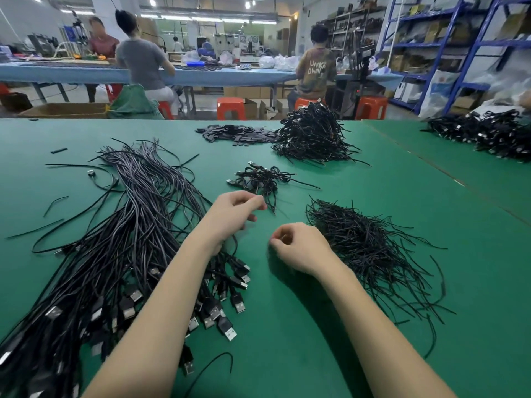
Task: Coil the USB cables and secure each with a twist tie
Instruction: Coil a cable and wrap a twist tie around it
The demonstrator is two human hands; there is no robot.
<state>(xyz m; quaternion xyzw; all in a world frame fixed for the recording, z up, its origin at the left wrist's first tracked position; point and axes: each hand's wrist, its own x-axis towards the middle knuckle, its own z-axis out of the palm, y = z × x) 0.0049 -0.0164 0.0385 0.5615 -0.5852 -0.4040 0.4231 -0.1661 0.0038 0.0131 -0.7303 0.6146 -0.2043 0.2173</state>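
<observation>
A long bundle of loose black USB cables (135, 225) lies on the left of the green table (287, 326), its plugs (230, 305) fanned out near me. On the right lies a heap of black twist ties (370, 248). A small pile of coiled, tied cables (261, 176) sits ahead of my hands. My left hand (232, 214) hovers just short of that pile with its fingers loosely curled and nothing seen in them. My right hand (298, 248) is beside the twist ties, fingers curled in with thumb against forefinger, and I see nothing in it.
A big heap of finished coils (313, 136) and flat black strips (238, 133) lie at the far middle. Another heap (488, 133) sits on the table to the right. Stray cable pieces (54, 202) lie at the left. People sit at a bench beyond.
</observation>
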